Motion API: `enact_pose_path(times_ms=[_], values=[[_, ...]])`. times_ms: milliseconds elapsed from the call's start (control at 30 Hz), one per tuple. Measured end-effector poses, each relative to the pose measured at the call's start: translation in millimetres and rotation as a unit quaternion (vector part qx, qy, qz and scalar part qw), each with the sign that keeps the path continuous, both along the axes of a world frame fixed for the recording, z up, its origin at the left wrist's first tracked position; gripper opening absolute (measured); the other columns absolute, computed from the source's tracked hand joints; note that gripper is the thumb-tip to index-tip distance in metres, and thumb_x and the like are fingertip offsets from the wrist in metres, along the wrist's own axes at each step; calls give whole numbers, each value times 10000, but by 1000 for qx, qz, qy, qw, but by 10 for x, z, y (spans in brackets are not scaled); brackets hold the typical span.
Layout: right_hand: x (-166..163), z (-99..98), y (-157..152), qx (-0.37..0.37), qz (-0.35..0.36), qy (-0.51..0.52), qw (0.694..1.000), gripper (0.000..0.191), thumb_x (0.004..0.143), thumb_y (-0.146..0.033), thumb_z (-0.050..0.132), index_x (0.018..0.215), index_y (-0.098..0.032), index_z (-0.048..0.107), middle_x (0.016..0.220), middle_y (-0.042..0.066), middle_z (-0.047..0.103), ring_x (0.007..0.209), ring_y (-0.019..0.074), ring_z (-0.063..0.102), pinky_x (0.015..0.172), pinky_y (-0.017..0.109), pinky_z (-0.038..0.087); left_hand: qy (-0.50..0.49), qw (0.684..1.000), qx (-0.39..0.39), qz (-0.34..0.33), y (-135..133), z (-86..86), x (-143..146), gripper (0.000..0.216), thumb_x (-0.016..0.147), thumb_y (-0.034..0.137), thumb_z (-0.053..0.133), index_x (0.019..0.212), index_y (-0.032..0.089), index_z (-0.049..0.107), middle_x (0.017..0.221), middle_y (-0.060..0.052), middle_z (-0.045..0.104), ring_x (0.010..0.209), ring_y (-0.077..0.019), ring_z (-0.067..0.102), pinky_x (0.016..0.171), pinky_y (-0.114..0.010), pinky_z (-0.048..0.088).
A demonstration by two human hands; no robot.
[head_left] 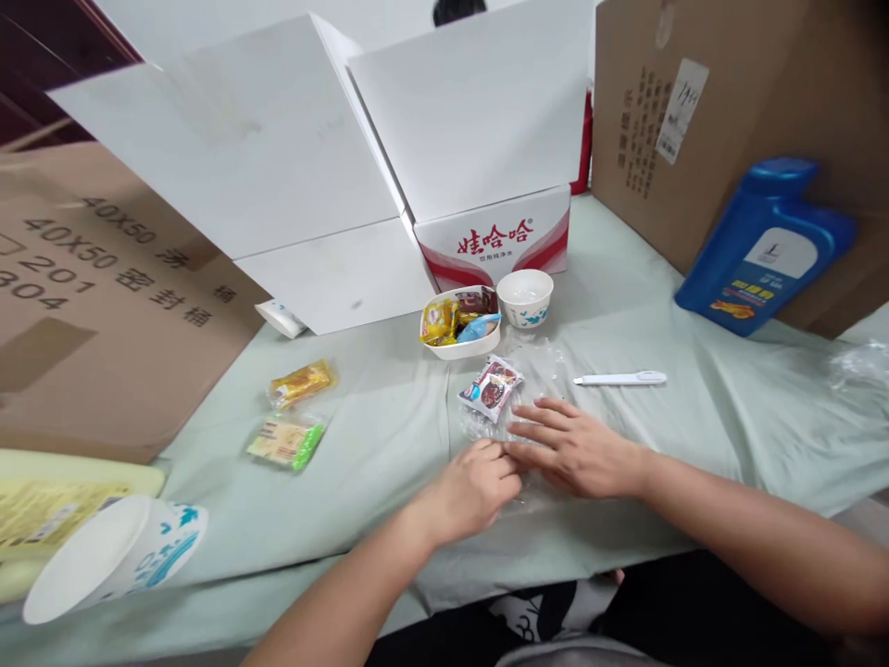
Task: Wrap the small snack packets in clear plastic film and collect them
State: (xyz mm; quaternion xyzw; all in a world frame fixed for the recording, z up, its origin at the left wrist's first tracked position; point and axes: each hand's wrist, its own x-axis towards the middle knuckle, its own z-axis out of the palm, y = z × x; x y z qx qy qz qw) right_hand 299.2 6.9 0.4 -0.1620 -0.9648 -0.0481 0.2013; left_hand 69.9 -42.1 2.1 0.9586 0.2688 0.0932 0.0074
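A crinkled sheet of clear plastic film (552,357) lies on the cloth-covered table. On it rests a small wrapped snack packet (492,387), white and dark red, just beyond my fingers. My right hand (590,454) lies flat over the film with its fingers spread. Beside it, touching its fingers, my left hand (476,486) is closed at the film's near part; its fingertips are hidden, so what they pinch cannot be made out. To the right of the packet is a white utility knife (619,379), apart from both hands.
Behind the packet stand a white dish (462,350) of wrapped snacks and a paper bowl (526,301). Two snack packets, one yellow (303,383) and one green-edged (286,442), lie left. A blue bottle (768,245), white boxes (486,111), cardboard cartons (104,306) and a tipped paper cup (115,560) surround them.
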Motion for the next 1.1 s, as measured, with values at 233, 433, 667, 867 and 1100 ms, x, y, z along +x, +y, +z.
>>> enact_pose_path(times_ms=[233, 433, 667, 867, 1100], values=[[62, 8, 142, -138, -334, -156, 919, 265, 975, -218, 381, 969, -147, 636, 907, 125, 672, 704, 219, 653, 595, 305, 411, 71, 958, -106, 255, -43, 323, -155, 187, 880, 291, 512, 973, 171, 622, 986, -81, 658, 867, -230, 639, 741, -341, 527], [40, 106, 86, -136, -334, -151, 920, 306, 893, -404, 588, 1052, -145, 631, 927, 134, 676, 843, 283, 647, 682, 347, 458, 41, 887, 33, 458, 103, 155, -237, 586, 923, 348, 479, 1463, 185, 321, 1396, -189, 499, 788, -240, 694, 613, -332, 531], [81, 103, 42, -124, -238, -93, 959, 821, 680, -560, 763, 1330, -125, 511, 1308, 192, 551, 1147, 343, 543, 929, 433, 443, -93, 971, 122, 182, 206, -79, -85, 352, 892, 271, 553, 1236, 200, 583, 1246, -99, 636, 1182, -274, 580, 992, -409, 497], [169, 172, 157, -193, -384, -169, 887, 448, 974, -461, 410, 1197, -120, 596, 1011, 161, 687, 890, 284, 676, 727, 350, 480, -228, 943, -27, 242, 353, -229, -184, 328, 906, 189, 475, 1196, 218, 626, 1224, -88, 662, 1129, -229, 619, 981, -414, 508], [144, 131, 191, -179, -362, -159, 901, 286, 945, -366, 506, 1046, -123, 618, 980, 150, 684, 944, 277, 658, 746, 320, 466, -558, 715, -235, 349, 600, 188, -510, 354, 763, 411, 688, 1004, 154, 652, 872, -56, 719, 606, -129, 629, 560, -253, 539]])
